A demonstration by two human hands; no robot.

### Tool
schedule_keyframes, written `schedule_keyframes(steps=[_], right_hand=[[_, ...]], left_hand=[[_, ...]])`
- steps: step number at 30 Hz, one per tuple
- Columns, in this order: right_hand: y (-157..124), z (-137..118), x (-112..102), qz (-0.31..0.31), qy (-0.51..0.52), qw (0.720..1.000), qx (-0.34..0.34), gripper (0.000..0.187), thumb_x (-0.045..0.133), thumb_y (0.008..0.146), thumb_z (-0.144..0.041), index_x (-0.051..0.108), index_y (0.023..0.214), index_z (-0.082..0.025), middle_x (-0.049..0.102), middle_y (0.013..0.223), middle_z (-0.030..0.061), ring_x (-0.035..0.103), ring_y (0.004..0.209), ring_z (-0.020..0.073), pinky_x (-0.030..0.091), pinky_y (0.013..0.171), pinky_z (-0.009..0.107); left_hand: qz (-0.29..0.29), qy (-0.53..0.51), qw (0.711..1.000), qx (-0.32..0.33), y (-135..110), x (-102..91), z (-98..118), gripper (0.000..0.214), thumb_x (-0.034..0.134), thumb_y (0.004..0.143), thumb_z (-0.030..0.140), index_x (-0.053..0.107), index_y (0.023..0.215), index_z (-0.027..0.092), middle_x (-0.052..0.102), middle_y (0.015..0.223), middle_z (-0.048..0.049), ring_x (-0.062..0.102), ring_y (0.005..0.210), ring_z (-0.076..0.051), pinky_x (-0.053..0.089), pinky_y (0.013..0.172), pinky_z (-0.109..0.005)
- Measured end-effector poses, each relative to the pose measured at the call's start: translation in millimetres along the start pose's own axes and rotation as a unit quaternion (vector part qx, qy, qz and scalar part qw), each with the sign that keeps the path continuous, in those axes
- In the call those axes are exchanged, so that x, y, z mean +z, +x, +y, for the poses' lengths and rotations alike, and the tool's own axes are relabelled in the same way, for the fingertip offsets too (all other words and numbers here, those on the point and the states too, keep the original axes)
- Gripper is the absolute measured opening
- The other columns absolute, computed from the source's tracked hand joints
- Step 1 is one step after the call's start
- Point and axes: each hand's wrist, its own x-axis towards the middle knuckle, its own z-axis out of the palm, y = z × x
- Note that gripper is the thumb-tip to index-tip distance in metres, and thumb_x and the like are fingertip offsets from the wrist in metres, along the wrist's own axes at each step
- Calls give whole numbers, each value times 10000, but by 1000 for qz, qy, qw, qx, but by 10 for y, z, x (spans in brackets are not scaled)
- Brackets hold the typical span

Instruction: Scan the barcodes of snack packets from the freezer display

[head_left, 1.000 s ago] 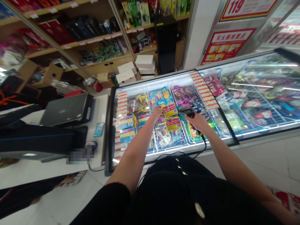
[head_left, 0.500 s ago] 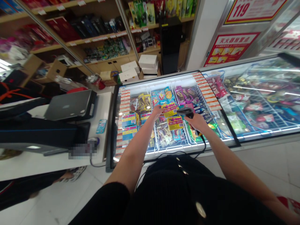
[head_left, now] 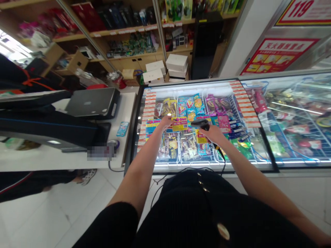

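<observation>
My left hand point(head_left: 167, 122) pinches the edge of a yellow and pink packet point(head_left: 180, 125) above the freezer's goods. Close to its right, my right hand point(head_left: 212, 134) is wrapped round the handle of a black barcode scanner point(head_left: 200, 123), whose head points left toward the packet. A second yellow packet point(head_left: 202, 138) lies just below the scanner, partly covered by my right hand. Blue and yellow packets point(head_left: 153, 126) lie left of my left hand, partly behind my forearm. A pink packet point(head_left: 224, 124) rests right of the scanner.
Wire baskets of snacks fill the glass-topped freezer point(head_left: 269, 151). On the left stands a white counter point(head_left: 126, 106) with a dark laptop-like device point(head_left: 91, 102) and a blue card point(head_left: 122, 128). The scanner's cable point(head_left: 224, 162) hangs by my waist. Another person's leg point(head_left: 38, 181) shows lower left.
My left hand has moved left over the baskets with one yellow packet, away from the other one. The scanner stays near the middle, and the pink packet now shows more. The camera has turned left.
</observation>
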Motion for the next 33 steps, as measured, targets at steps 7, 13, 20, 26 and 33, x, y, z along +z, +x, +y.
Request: schedule_keyframes(steps=[7, 13, 20, 26, 33], right_hand=[[129, -237, 205, -18, 6, 1000, -21, 283, 581, 917, -373, 546, 717, -176, 619, 534, 31, 599, 443, 139, 431, 470, 217], [197, -318, 252, -37, 22, 999, -9, 303, 585, 915, -392, 535, 711, -175, 592, 505, 23, 574, 406, 134, 423, 440, 217], [194, -282, 247, -26, 12, 1000, -12, 307, 580, 913, -403, 543, 710, -176, 591, 499, 24, 581, 414, 144, 430, 455, 225], [145, -183, 210, -7, 29, 1000, -5, 261, 620, 886, -377, 530, 728, -188, 622, 559, 21, 598, 446, 136, 441, 461, 212], [33, 12, 46, 12, 35, 999, 18, 289, 588, 902, -372, 549, 692, -177, 596, 507, 32, 605, 432, 164, 475, 484, 250]], left_hand=[[83, 270, 957, 71, 118, -169, -172, 253, 620, 840, 159, 659, 1090, 160, 713, 1047, -110, 694, 960, -237, 543, 839, -307], [131, 397, 904, 86, 33, -58, -158, 314, 454, 924, 159, 624, 1184, 115, 686, 1129, -202, 651, 1110, -294, 504, 924, -357], [152, 434, 885, 74, -79, 80, -105, 342, 361, 966, 133, 574, 1232, 103, 660, 1160, -209, 639, 1129, -263, 500, 916, -328], [144, 448, 880, 62, -122, 126, -112, 357, 332, 976, 126, 565, 1246, 105, 625, 1221, -206, 627, 1149, -240, 505, 924, -308], [138, 452, 875, 105, -230, 232, 22, 326, 423, 933, 118, 581, 1218, 111, 654, 1182, -189, 652, 1102, -252, 509, 921, -334]])
